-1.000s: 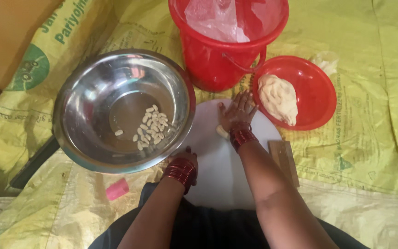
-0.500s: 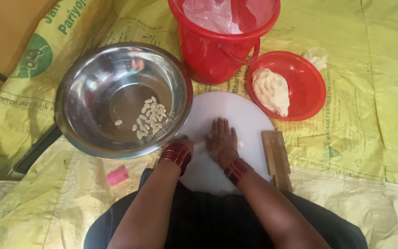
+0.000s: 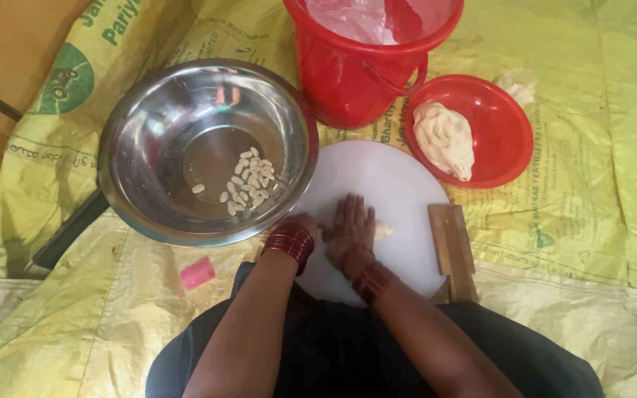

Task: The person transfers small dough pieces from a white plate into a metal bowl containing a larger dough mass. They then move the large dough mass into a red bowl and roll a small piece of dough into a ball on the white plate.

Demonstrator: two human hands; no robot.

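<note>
White dough piece peeks out at the fingertips of the right hand, which lies flat, fingers straight and slightly spread, on the round white board at frame centre. Left hand is mostly hidden behind the steel bowl; its fingers cannot be told. Red bowl of dough sits upper right.

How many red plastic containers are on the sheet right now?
2. A red bucket stands at the top, beyond the white round board. A shallow red bowl holding dough sits to the bucket's right. Others may lie outside the frame.
</note>
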